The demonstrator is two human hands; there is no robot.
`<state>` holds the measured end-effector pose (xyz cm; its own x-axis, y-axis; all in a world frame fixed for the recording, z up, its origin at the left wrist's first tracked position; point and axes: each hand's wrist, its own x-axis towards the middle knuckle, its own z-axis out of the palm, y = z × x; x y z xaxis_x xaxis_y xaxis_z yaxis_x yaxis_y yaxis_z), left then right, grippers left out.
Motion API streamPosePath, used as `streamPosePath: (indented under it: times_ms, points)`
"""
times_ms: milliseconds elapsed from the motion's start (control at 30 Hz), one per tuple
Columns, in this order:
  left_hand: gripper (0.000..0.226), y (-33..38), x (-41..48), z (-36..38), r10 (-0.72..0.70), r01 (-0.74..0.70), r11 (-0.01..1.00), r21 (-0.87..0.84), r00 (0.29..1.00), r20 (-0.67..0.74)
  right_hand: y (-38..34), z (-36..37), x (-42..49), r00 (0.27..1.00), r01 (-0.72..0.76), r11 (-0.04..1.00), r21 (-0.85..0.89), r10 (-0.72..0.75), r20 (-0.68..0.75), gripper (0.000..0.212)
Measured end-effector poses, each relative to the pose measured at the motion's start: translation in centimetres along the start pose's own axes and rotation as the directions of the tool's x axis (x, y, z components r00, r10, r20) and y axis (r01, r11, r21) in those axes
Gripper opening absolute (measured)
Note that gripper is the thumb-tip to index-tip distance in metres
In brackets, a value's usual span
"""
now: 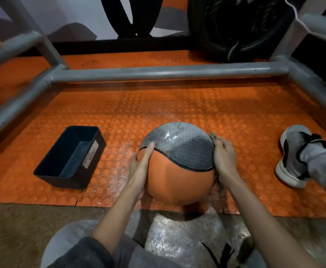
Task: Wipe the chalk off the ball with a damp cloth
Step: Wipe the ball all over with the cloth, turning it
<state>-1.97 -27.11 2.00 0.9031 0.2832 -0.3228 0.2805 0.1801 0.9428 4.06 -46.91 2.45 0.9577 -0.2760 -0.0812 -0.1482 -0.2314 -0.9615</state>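
Flat left hand (139, 168) steadied the medicine ball (177, 175), right hand (223, 154) gripped the cloth (213, 135); hard wiping could roll it.

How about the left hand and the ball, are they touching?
Touching. The head view shows the left hand flat against the ball, thumb across its seam.

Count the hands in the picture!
2. The left hand rests flat on the left side of the ball; the right hand grips a cloth at its right side. No others show.
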Motion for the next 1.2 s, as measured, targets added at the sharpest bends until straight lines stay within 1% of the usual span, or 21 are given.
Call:
streamPosePath:
  times_ms: [67, 133, 200, 233, 267, 333, 400, 433, 500, 567, 667, 733, 767, 800, 867, 933, 1000, 1067, 1100, 1167, 1200]
  points:
    - [0.104, -0.3, -0.2, -0.7, 0.005, -0.006, 1.000, 0.025, 1.000, 0.028, 0.2, -0.1, 0.2, 0.998, 0.058, 0.997, -0.056, -0.057, 0.011, 0.032]
    - [0.110, -0.1, -0.9, -1.3, 0.050, -0.049, 0.989, 0.143, 0.999, -0.009, 0.0, 0.4, -0.1, 0.994, 0.104, 0.991, -0.083, -0.101, 0.036, 0.031]
    - [0.116, 0.8, -1.6, -1.4, 0.148, -0.101, 0.950, 0.295, 0.978, -0.143, -0.1, 0.9, -0.4, 0.989, 0.145, 0.982, -0.119, -0.140, 0.049, 0.031]
    - [0.112, 1.7, -1.9, -1.1, 0.223, -0.139, 0.928, 0.345, 0.950, -0.218, -0.1, 1.1, -0.6, 0.986, 0.164, 0.976, -0.140, -0.160, 0.040, 0.031]
    - [0.102, 2.6, -2.3, -0.8, 0.316, -0.208, 0.906, 0.370, 0.913, -0.260, -0.2, 1.3, -1.0, 0.980, 0.197, 0.967, -0.160, -0.194, 0.038, 0.031]
    - [0.070, 4.5, -2.5, 0.6, 0.460, -0.344, 0.852, 0.395, 0.852, -0.251, -0.1, 1.3, -1.5, 0.975, 0.222, 0.958, -0.183, -0.219, 0.036, 0.032]
    - [0.033, 5.1, -2.2, 1.7, 0.528, -0.393, 0.795, 0.463, 0.823, -0.209, 0.1, 1.2, -1.8, 0.972, 0.235, 0.950, -0.206, -0.227, 0.064, 0.033]
    - [0.022, 5.0, -2.1, 2.1, 0.558, -0.391, 0.745, 0.541, 0.810, -0.182, 0.1, 1.1, -1.8, 0.968, 0.249, 0.942, -0.223, -0.237, 0.080, 0.033]
    - [0.028, 4.3, -1.8, 2.3, 0.608, -0.386, 0.644, 0.660, 0.782, -0.135, -0.4, 1.3, -2.4, 0.949, 0.316, 0.911, -0.264, -0.308, 0.074, 0.031]
    - [0.036, 4.2, -1.6, 2.2, 0.601, -0.359, 0.637, 0.682, 0.786, -0.148, -1.6, 2.0, -3.8, 0.896, 0.431, 0.845, -0.317, -0.441, 0.043, 0.030]
    - [0.037, 4.1, -1.4, 2.2, 0.608, -0.345, 0.602, 0.720, 0.783, -0.133, -3.7, 3.9, -6.9, 0.722, 0.660, 0.629, -0.411, -0.683, 0.113, 0.033]
    - [0.034, 3.8, -1.4, 2.2, 0.614, -0.355, 0.574, 0.738, 0.782, -0.101, -4.1, 4.3, -7.8, 0.612, 0.754, 0.497, -0.430, -0.770, 0.183, 0.032]
    - [0.033, 3.6, -1.4, 2.2, 0.621, -0.364, 0.559, 0.745, 0.780, -0.085, -4.1, 4.1, -7.5, 0.596, 0.770, 0.487, -0.412, -0.779, 0.193, 0.032]
    - [0.035, 3.4, -1.5, 2.2, 0.630, -0.372, 0.538, 0.756, 0.773, -0.069, -3.8, 3.6, -6.7, 0.610, 0.766, 0.516, -0.383, -0.771, 0.182, 0.032]
    - [0.041, 3.1, -1.8, 2.3, 0.659, -0.382, 0.496, 0.780, 0.750, -0.052, -2.8, 2.4, -4.7, 0.712, 0.689, 0.664, -0.289, -0.695, 0.099, 0.028]
    - [0.047, 2.9, -2.0, 2.4, 0.684, -0.390, 0.486, 0.782, 0.727, -0.062, -1.5, 1.4, -2.5, 0.856, 0.514, 0.843, -0.156, -0.516, 0.030, 0.020]
    - [0.050, 2.6, -2.2, 2.3, 0.697, -0.399, 0.488, 0.776, 0.713, -0.072, -0.2, 0.9, -1.1, 0.942, 0.334, 0.937, -0.103, -0.330, 0.052, 0.019]
    - [0.049, 2.5, -2.3, 2.2, 0.706, -0.407, 0.488, 0.772, 0.705, -0.075, 0.5, 0.7, -0.7, 0.963, 0.271, 0.956, -0.116, -0.268, 0.037, 0.020]
    - [0.048, 2.5, -2.3, 2.2, 0.710, -0.409, 0.489, 0.771, 0.700, -0.079, 0.1, 1.0, -1.2, 0.960, 0.278, 0.951, -0.133, -0.278, 0.014, 0.021]
    - [0.047, 2.5, -2.3, 2.0, 0.710, -0.407, 0.494, 0.768, 0.699, -0.086, -1.6, 1.9, -3.2, 0.919, 0.389, 0.902, -0.189, -0.395, 0.005, 0.022]
    - [0.047, 2.6, -2.3, 1.8, 0.709, -0.404, 0.496, 0.769, 0.700, -0.089, -2.7, 2.5, -4.6, 0.872, 0.481, 0.846, -0.229, -0.488, 0.029, 0.025]
